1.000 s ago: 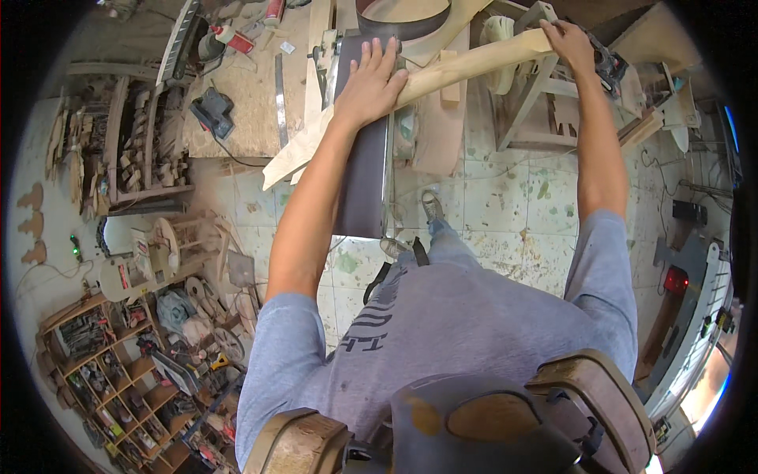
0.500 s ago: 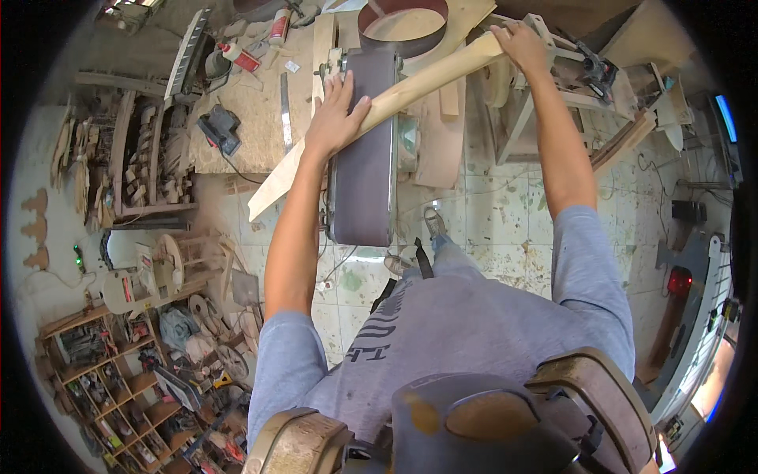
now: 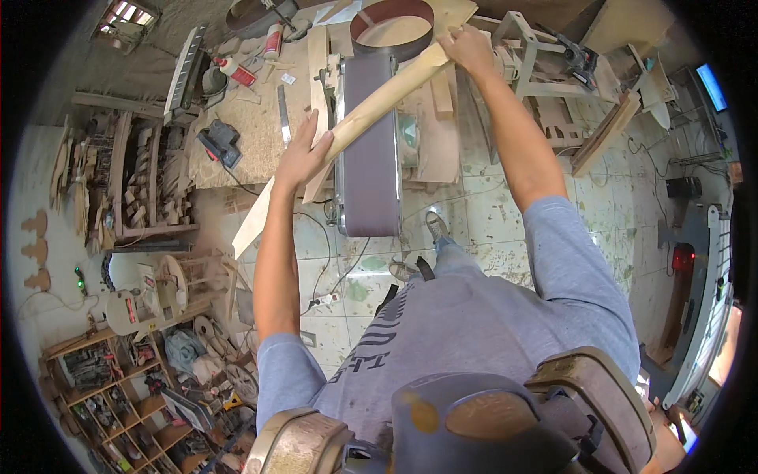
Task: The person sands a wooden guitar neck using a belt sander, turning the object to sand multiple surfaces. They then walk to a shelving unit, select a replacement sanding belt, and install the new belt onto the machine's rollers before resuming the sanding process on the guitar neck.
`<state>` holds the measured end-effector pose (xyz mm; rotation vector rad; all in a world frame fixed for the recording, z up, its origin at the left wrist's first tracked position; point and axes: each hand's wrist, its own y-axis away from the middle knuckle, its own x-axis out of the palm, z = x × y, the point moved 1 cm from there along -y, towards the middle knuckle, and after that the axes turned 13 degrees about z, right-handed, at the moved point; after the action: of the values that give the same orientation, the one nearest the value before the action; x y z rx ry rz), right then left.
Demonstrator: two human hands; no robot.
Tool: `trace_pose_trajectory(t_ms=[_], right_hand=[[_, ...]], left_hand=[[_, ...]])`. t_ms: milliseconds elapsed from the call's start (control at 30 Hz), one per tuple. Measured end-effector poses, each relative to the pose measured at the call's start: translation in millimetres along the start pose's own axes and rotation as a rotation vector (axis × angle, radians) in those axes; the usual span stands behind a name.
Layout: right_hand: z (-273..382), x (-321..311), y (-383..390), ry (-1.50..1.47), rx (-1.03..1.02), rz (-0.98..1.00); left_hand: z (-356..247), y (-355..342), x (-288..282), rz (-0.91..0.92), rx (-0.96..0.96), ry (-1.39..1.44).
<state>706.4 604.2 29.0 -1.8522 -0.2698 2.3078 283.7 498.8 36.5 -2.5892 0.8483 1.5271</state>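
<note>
Head: board [image 3: 387, 99] from right grip [image 3: 471, 52] past left grip [image 3: 302, 158]

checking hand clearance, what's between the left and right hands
In the head view, a pale wooden piece spans between the left hand and right hand, crossing over the dark belt.

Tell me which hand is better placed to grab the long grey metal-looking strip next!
Probably the left hand: it's near the strip. The right hand, holding the long pale wooden piece, is past the purplish-brown sanding belt.
</note>
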Motion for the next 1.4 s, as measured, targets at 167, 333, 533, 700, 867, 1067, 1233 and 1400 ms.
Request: trace_pose_trajectory(t_ms=[167,333,533,700,867,1067,1233,1400], right_hand=[[43.9,2.3,15.9,-0.036,0.006,0.013],[82.9,12.8,21.3,-0.084,-0.065,0.032],[129.8,28.1,36.5,-0.100,-0.129,-0.056],[163.1,23.2,53.0,-0.107,-0.121,0.066],[184.4,22.3,61.9,-0.127,-0.140,0.090],[208.0,23.8,74.5,-0.133,-0.139,0.129],[211.0,17.3,87.3,-0.137,-0.101,0.177],[185.1,-10.0,100.8,-0.153,-0.031,0.240]], left_hand=[[9.9,43.6,-4.9,0.004,-0.027,0.006],[5.0,96.9,-8.5,-0.031,0.019,-0.094],[-13.2,158.6,-10.9,0.043,-0.077,-0.199],[-2.9,188.5,1.6,-0.074,-0.101,-0.250],[5.3,207.9,7.3,-0.134,-0.157,-0.280],[16.0,232.1,4.3,-0.133,-0.193,-0.296],[22.5,240.5,7.7,-0.160,-0.145,-0.350],[20.3,228.1,15.4,-0.209,-0.035,-0.411]])
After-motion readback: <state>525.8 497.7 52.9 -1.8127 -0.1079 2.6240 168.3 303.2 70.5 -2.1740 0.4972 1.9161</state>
